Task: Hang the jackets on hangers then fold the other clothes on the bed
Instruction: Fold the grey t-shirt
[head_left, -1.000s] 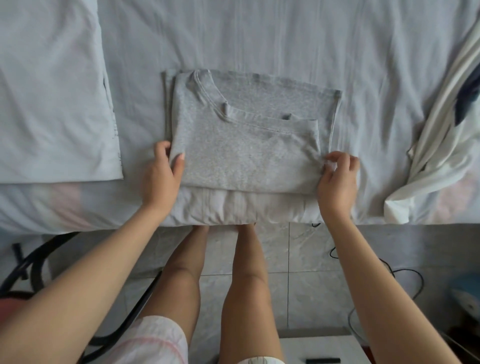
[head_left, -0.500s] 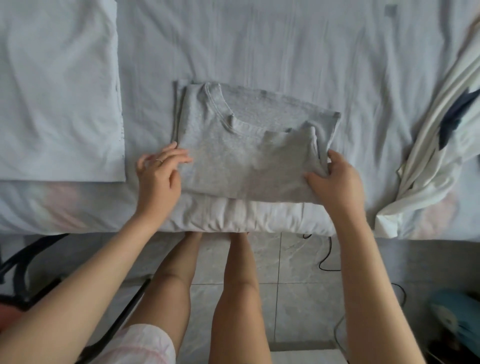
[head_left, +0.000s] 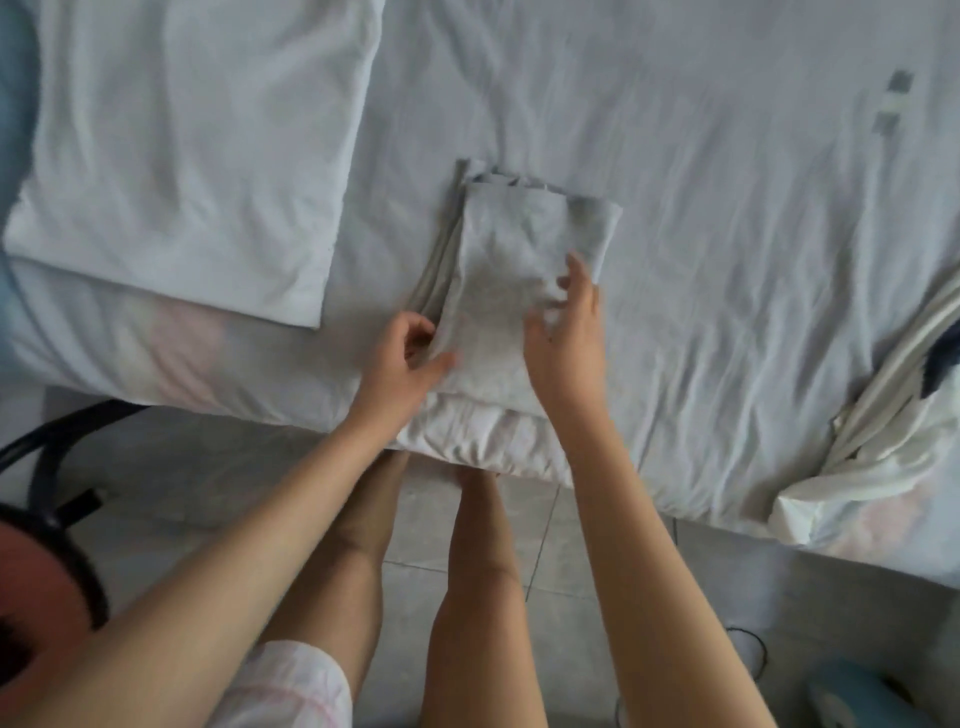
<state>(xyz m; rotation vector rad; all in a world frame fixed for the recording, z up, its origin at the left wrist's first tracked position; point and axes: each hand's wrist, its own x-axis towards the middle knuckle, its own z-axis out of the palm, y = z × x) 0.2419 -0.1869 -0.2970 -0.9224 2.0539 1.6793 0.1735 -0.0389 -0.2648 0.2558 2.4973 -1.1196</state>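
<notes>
Folding the grey T-shirt (head_left: 519, 260) into a narrow packet at the near edge of the bed (head_left: 727, 234): pinching its left edge with the left hand (head_left: 405, 358), resting the right hand (head_left: 566, 338), fingers loosely spread, on top (blurred); ideally squaring edges and pressing layers flat before releasing.

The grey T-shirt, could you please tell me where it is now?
In the head view the grey T-shirt lies folded at centre, near the bed edge, between the left hand and right hand, right of the white garment.
</notes>
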